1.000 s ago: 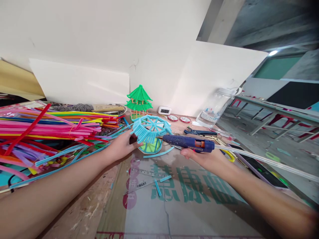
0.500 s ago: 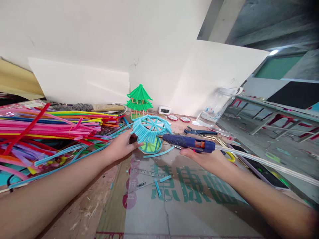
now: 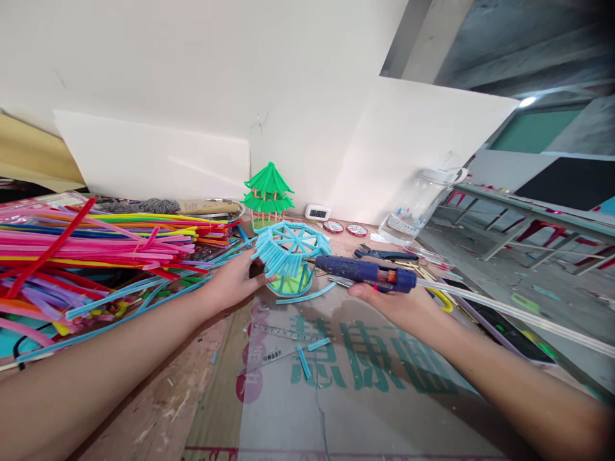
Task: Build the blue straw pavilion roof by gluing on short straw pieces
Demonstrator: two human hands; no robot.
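My left hand grips the left edge of a light blue pipe-cleaner roof frame, holding it tilted above a small green and blue base. My right hand is closed round a dark blue glue gun with a clear glue stick trailing to the right. The gun's nozzle points left at the right side of the blue roof. A finished green pipe-cleaner pagoda stands behind, near the wall.
A big heap of coloured pipe cleaners fills the left of the table. Cut blue pieces and a clear ruler lie on printed cardboard. Pliers, a small clock, two round tins and a plastic bottle sit at the back.
The glue gun has shifted very slightly up and right. Both hands otherwise keep their hold and place.
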